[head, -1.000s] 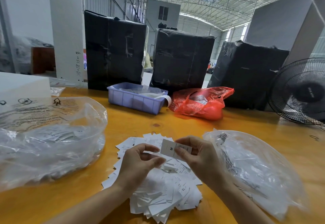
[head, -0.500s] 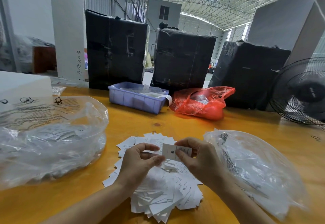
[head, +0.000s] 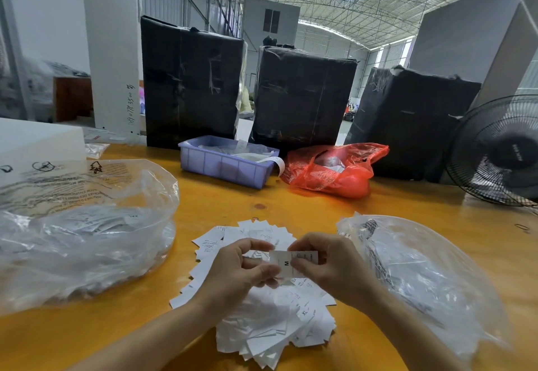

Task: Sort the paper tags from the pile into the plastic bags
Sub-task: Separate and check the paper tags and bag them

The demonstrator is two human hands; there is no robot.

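Head view: the orange counter [head: 221,204] is seen from its near edge, with three black-wrapped bales [head: 192,79] stood along the far edge, apparently parked out of the working area. A black fan [head: 500,152] stands at the far right corner. Toward the left edge a large clear plastic bag [head: 87,225] lies slumped with its mouth turned toward the middle, white tags visible inside, one marked XXL; a second clear bag [head: 422,277] lies toward the right edge, its mouth likewise facing the centre. The two bags seem to be set on either side so that each can be reached from the middle by the nearer hand. Near the far edge a lilac plastic tray [head: 224,166] and a red plastic bag [head: 334,172] are set aside, well apart from the sorting.

At the middle of the near edge the pile of paper tags [head: 276,321] is spread in a fan, sizes such as XL showing. Above it the left hand [head: 233,271] and the right hand [head: 332,268] are brought together, each grip pinching one white tag [head: 286,263] marked M, held flat and face up, probably so that its size can be read before a bag is chosen. Most of the pile appears not yet sorted.
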